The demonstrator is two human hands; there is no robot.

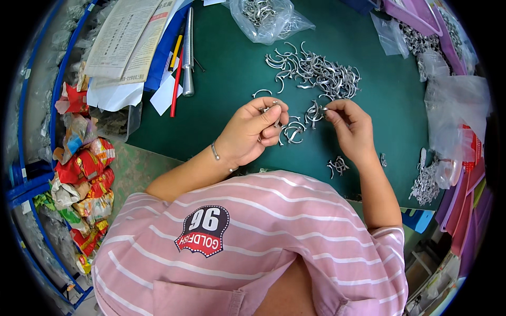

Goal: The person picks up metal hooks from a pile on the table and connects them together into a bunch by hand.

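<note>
Head view: left hand [252, 131] fingers pinch a small curved metal clip [270, 109]; right hand [350, 126] fingers pinch another clip [315, 112], just near of the clip pile [316, 71] on the green surface [232, 68].

Red pen [176, 84] and steel rod [187, 52] lying side by side — papers [126, 42] left, snack packets [84, 174] piled below.
</note>
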